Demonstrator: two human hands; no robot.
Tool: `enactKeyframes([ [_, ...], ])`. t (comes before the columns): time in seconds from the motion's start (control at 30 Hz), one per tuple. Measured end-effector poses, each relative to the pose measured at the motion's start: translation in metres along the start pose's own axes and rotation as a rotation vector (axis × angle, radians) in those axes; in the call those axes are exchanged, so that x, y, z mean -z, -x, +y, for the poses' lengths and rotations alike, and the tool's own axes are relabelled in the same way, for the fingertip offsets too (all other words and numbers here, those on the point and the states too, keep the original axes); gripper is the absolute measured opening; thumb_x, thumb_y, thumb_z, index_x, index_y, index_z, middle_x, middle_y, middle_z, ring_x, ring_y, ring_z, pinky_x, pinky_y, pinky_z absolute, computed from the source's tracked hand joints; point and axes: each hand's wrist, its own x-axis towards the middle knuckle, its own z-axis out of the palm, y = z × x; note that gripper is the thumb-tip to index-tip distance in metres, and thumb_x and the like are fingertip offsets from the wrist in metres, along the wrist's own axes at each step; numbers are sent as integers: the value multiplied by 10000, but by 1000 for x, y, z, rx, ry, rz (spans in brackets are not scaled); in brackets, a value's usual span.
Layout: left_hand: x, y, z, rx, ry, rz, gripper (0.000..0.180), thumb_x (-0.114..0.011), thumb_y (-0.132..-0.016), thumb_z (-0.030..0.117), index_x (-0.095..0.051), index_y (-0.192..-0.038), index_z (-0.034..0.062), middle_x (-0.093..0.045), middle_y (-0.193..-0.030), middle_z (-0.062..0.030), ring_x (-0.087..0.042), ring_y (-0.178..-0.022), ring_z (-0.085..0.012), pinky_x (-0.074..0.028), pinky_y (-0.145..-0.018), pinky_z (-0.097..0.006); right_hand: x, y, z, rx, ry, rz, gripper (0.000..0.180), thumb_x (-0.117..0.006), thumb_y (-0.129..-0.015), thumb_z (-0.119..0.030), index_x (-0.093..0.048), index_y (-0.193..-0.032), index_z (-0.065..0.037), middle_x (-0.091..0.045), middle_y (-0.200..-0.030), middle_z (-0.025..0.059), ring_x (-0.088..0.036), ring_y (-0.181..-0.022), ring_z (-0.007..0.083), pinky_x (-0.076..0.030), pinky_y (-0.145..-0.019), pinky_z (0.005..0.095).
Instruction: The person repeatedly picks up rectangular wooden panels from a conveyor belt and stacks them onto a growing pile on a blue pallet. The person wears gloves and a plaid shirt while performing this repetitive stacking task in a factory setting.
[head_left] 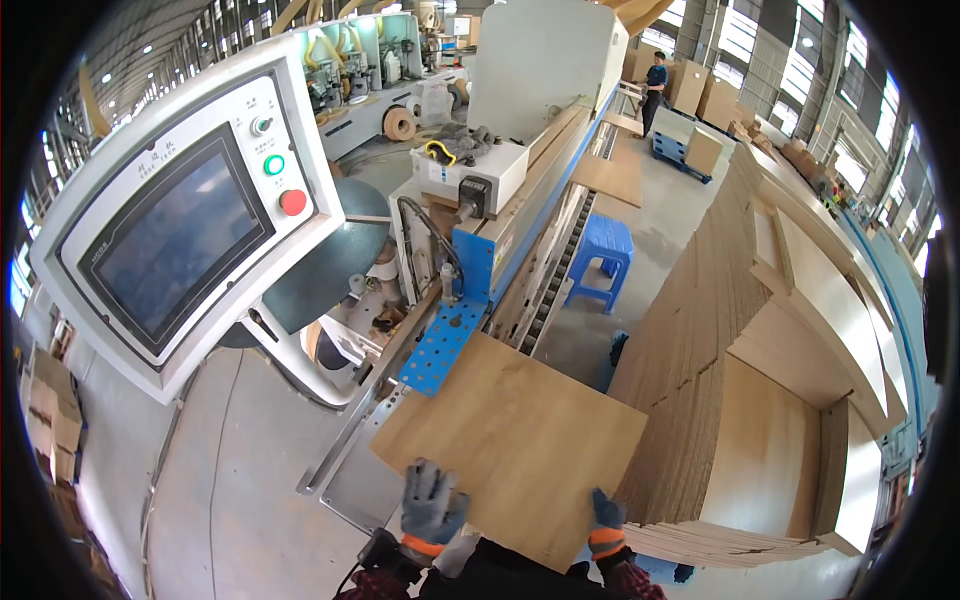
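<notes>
Gloved, both hands gripped a wood panel's near edge: left hand (pixel 432 503) fingers spread flat on top, right hand (pixel 605 520) clasping the corner. That panel (pixel 512 440) lay against the blue guide (pixel 443 343) of a machine (pixel 530 170).

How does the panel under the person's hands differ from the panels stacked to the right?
The held panel lies alone, flat on the machine table, under the left hand and right hand. The stacked panels sit untouched in a tall pile, showing mostly edges. Both are light brown wood boards.
</notes>
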Motion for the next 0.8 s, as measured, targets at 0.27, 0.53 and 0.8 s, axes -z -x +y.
enactKeyframes([
  [0.27, -51, -33, -6, -47, -83, -100, 464, -545, -733, 390, -526, -1009, 18, -409, -1100, -215, -356, -1108, -416, -241, -970, -527, -43, -79, -52, -485, -771, -77, 267, -579, -831, -219, -589, -1007, -18, -605, -898, 26, -575, -795, 136, -468, -644, 279],
  [0.53, -97, -103, -3, -99, -138, -22, 433, -558, -717, 359, -519, -966, 6, -450, -1051, -192, -389, -1064, -402, -264, -942, -529, -55, -153, -39, 31, 36, -11, 309, -540, -858, -187, -521, -1123, -29, -568, -1062, 100, -546, -954, 236, -452, -806, 344],
  [0.8, -157, -179, -4, -141, -222, 2, 478, -486, -752, 422, -519, -972, -1, -453, -1078, -204, -386, -1079, -389, -259, -966, -492, 179, -85, -222, 329, -186, 430, 513, -686, -736, -154, -488, -1185, -7, -495, -1193, 183, -466, -1129, 284, -361, -955, 386],
])
